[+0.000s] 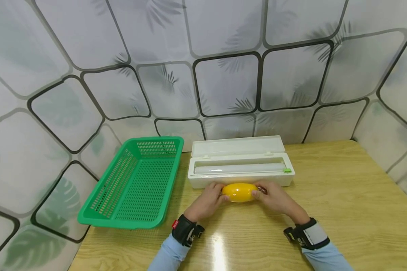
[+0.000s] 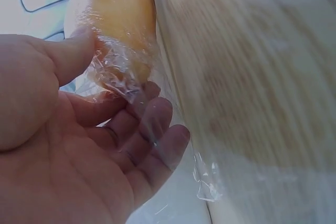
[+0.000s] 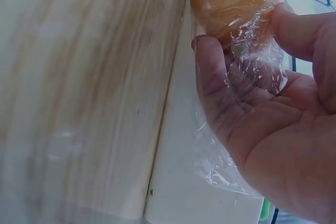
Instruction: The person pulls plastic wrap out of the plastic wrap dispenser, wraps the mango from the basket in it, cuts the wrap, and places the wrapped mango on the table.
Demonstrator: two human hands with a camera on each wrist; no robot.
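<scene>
A yellow oval fruit (image 1: 239,192), its kind unclear, is wrapped in clear cling film just before the white film dispenser box. My left hand (image 1: 208,201) holds its left end, and my right hand (image 1: 276,197) holds its right end. In the left wrist view the thumb (image 2: 73,59) presses on the wrapped end, with the fingers curled beneath and loose cling film (image 2: 207,182) hanging past them. The right wrist view shows the other end pinched between thumb and fingers, with bunched cling film (image 3: 257,59) over the palm.
The white dispenser box (image 1: 240,180) stands with its lid (image 1: 237,146) raised, a film roll (image 1: 239,168) inside and a green slider (image 1: 287,170) at its right. A green plastic basket (image 1: 166,195) stands left on the wooden table (image 1: 342,203). A patterned wall covering (image 1: 227,86) rises behind.
</scene>
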